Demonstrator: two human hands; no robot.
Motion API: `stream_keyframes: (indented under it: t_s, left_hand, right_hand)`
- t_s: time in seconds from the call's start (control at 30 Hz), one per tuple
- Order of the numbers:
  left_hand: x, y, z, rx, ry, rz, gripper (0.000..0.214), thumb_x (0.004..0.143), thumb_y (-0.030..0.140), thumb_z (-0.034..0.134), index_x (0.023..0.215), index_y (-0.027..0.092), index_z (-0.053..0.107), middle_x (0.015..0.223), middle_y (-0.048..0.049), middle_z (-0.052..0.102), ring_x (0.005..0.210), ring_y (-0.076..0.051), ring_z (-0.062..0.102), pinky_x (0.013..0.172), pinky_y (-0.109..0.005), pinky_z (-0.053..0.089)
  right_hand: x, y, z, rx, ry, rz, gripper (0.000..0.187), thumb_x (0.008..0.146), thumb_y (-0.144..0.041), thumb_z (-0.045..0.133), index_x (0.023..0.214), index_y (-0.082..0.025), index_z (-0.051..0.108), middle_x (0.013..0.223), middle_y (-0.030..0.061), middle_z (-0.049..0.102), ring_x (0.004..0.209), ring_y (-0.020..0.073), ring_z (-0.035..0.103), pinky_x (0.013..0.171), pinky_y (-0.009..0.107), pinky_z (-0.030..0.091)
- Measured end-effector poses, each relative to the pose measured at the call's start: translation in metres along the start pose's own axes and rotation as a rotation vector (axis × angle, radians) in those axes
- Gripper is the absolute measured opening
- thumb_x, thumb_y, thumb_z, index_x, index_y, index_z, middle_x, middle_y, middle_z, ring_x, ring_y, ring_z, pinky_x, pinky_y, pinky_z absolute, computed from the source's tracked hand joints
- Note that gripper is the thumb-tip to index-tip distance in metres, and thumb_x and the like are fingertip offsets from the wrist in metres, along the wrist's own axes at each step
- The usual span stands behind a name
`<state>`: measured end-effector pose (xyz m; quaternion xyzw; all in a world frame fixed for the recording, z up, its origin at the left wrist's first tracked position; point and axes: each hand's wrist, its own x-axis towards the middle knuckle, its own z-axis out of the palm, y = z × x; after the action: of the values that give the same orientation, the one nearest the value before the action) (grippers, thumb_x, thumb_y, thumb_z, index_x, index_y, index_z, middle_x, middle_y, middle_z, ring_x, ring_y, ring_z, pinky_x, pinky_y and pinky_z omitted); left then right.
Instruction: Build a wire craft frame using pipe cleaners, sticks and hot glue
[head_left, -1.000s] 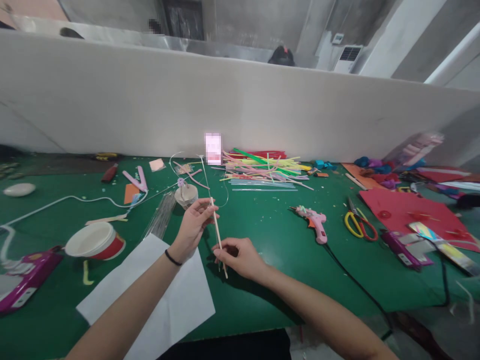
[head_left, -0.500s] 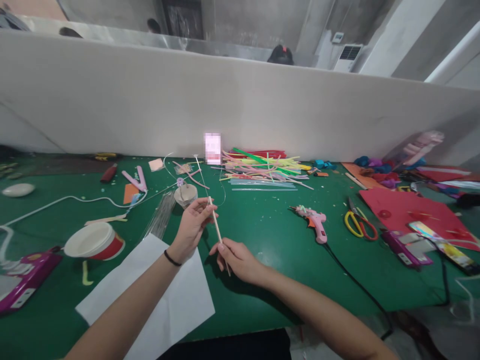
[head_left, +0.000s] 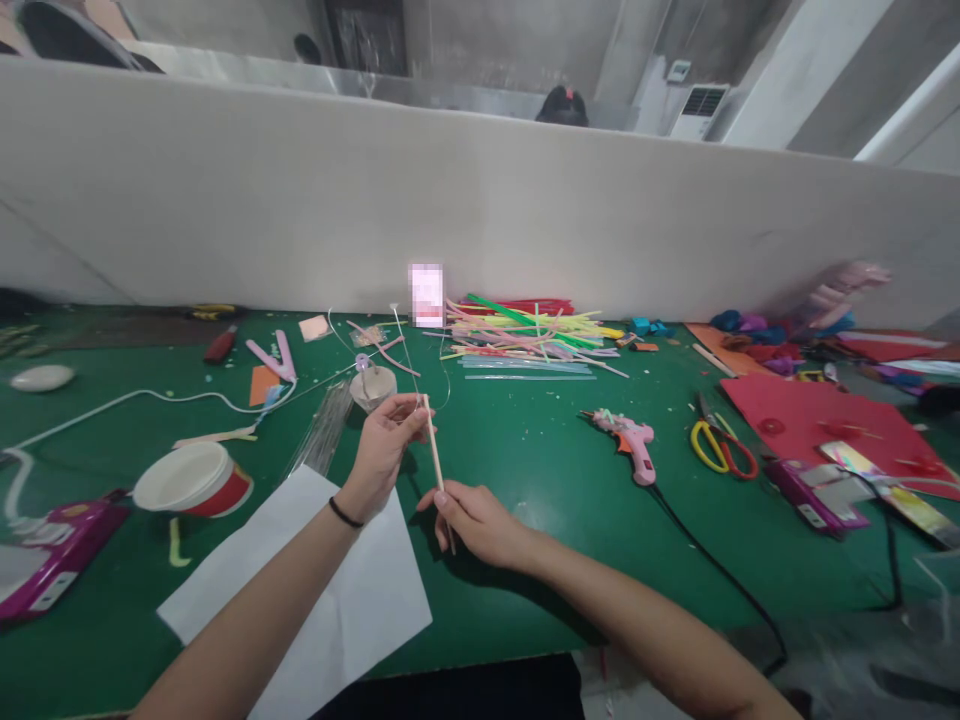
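Note:
A thin pale stick (head_left: 435, 448) slants between my hands over the green table. My right hand (head_left: 474, 520) pinches it near its lower end, which pokes out below the fingers. With thumb and fingertips closed, my left hand (head_left: 388, 442) grips thin wires (head_left: 406, 348) right beside the stick's upper end; whether it also presses on the stick I cannot tell. One wire runs up to a small white tip, and others curve off to the sides. Behind the left hand stands a small grey pot (head_left: 373, 388) with a lilac piece on top.
White paper (head_left: 375, 590) lies under my left forearm, with a paper cup (head_left: 187, 480) beside it. Colourful craft strips (head_left: 532, 335) are piled near a lit phone (head_left: 427, 296). To the right are a pink glue gun (head_left: 636, 446), scissors (head_left: 724, 448) and red sheets (head_left: 810, 405).
The stick's upper end has shifted slightly right, and the stick stands a little steeper. Both hands stay almost in place. The view has moved very slightly.

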<state>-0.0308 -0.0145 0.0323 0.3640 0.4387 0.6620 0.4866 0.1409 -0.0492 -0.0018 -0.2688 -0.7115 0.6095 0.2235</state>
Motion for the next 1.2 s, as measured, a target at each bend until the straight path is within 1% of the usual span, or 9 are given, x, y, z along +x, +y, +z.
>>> stream_keyframes:
  t_s: [0.1,0.2,0.3,0.5,0.7,0.9,1.07,1.2]
  left_hand:
    - [0.000,-0.001,0.000,0.001,-0.001,0.025,0.034,0.062,0.032,0.086,0.088,0.017,0.068,0.074,0.0017,0.068,0.055,-0.008,0.059,0.052,-0.020,0.045]
    - [0.000,-0.002,0.000,0.018,-0.017,0.034,0.033,0.064,0.031,0.084,0.089,0.017,0.068,0.071,0.0024,0.067,0.053,-0.008,0.058,0.052,-0.020,0.045]
    - [-0.002,-0.002,0.001,0.041,-0.024,0.023,0.034,0.064,0.031,0.084,0.089,0.017,0.067,0.072,0.0012,0.068,0.054,-0.009,0.059,0.052,-0.021,0.046]
    - [-0.007,-0.003,0.006,0.070,-0.041,0.027,0.033,0.064,0.032,0.084,0.088,0.017,0.068,0.073,0.0006,0.069,0.054,-0.010,0.060,0.052,-0.022,0.046]
    - [-0.009,-0.003,0.007,0.065,-0.053,0.017,0.035,0.063,0.034,0.085,0.088,0.017,0.067,0.074,0.0000,0.071,0.053,-0.012,0.062,0.052,-0.023,0.048]
    - [-0.010,-0.004,0.006,0.042,-0.091,-0.015,0.036,0.065,0.034,0.085,0.093,0.016,0.070,0.075,-0.0039,0.075,0.053,-0.013,0.065,0.054,-0.023,0.049]
    - [-0.013,-0.004,0.008,0.075,-0.070,-0.034,0.032,0.065,0.036,0.084,0.088,0.015,0.075,0.084,-0.0086,0.077,0.056,-0.015,0.066,0.055,-0.026,0.051]
    - [-0.014,-0.003,0.009,0.048,-0.063,-0.070,0.031,0.066,0.035,0.084,0.087,0.015,0.076,0.086,-0.0087,0.077,0.056,-0.014,0.066,0.055,-0.025,0.051]
  right_hand:
    - [0.001,0.000,-0.001,0.049,-0.018,0.017,0.051,0.100,-0.056,0.032,0.112,-0.016,0.062,0.060,-0.0031,0.058,0.050,0.0080,0.052,0.052,0.020,0.042]
    - [0.002,0.000,-0.004,0.114,-0.044,0.043,0.052,0.098,-0.058,0.035,0.109,-0.016,0.064,0.071,0.0000,0.062,0.052,0.0071,0.053,0.047,0.018,0.040]
    - [0.004,0.000,-0.006,0.140,-0.027,0.056,0.052,0.096,-0.059,0.037,0.104,-0.015,0.064,0.080,0.0021,0.063,0.054,0.0069,0.055,0.046,0.017,0.041]
    - [0.005,-0.001,-0.008,0.136,-0.012,0.034,0.051,0.097,-0.059,0.037,0.099,-0.015,0.063,0.073,0.0007,0.062,0.055,0.0071,0.055,0.051,0.018,0.041]
    - [0.004,-0.004,-0.009,0.124,-0.016,0.011,0.050,0.096,-0.060,0.039,0.093,-0.015,0.061,0.068,-0.0009,0.060,0.057,0.0086,0.054,0.059,0.022,0.044]
    - [0.005,-0.003,-0.008,0.142,-0.036,0.000,0.047,0.096,-0.059,0.040,0.092,-0.016,0.059,0.065,-0.0019,0.058,0.057,0.0084,0.054,0.058,0.022,0.044]
    - [0.005,0.002,-0.007,0.126,-0.045,0.027,0.048,0.094,-0.061,0.042,0.091,-0.016,0.059,0.066,-0.0016,0.059,0.056,0.0089,0.055,0.058,0.023,0.046]
    - [0.006,0.003,-0.008,0.096,-0.024,0.022,0.047,0.095,-0.059,0.041,0.090,-0.016,0.060,0.066,-0.0014,0.059,0.056,0.0091,0.055,0.058,0.023,0.046]
